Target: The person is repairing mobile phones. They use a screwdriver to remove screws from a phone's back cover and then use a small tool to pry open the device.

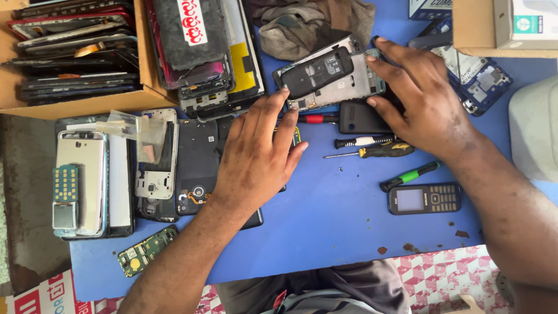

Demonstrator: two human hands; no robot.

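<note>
My left hand (256,154) lies flat, palm down, fingers spread, over dark phone parts on the blue table top (337,215); its fingertips reach the near edge of an opened phone frame (331,78) with a black part on top. My right hand (421,96) rests palm down at the right end of that frame, its fingers touching the frame and a small black phone back (360,118). Neither hand visibly grips anything. Just below lie a red-handled screwdriver (317,118), a white-handled one (363,141) and a yellow-black one (378,152).
A green-handled tool (410,176) and a small dark keypad phone (424,198) lie at right. Cardboard boxes (87,102) of phone screens stand at the back left, phone shells and circuit boards (145,250) at left, a grey rag (308,23) behind, blue board (482,81) at right.
</note>
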